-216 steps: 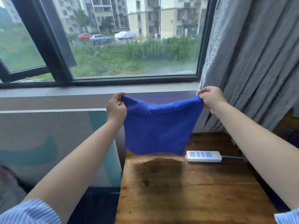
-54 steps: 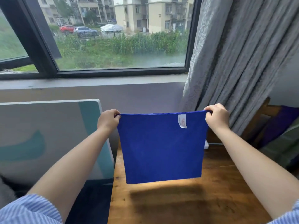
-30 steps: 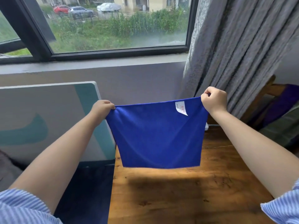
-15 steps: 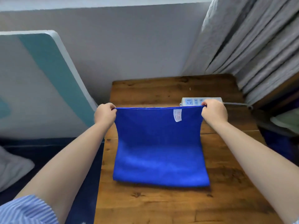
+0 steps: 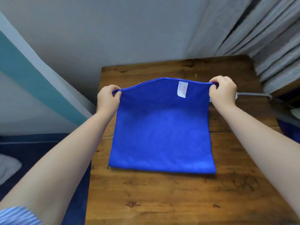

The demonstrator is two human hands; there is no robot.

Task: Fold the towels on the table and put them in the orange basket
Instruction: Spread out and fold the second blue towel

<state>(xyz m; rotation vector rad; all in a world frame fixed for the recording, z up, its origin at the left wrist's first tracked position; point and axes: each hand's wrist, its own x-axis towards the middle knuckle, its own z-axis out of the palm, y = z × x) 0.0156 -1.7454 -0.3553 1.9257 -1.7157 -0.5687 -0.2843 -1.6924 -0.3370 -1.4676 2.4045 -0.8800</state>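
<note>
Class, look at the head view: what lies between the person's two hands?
The blue towel's far edge, doubled, with a white label near the right hand; the left hand pinches the other corner.

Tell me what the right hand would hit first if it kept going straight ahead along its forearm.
Probably the white power strip, just visible behind the right hand, which grips the towel corner. Past it lies bare table, then the curtain. Depth is hard to judge.

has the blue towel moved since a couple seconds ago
Yes. The blue towel came down onto the wooden table; its near edge now lies there, while the left hand and right hand hold the far corners up.
</note>
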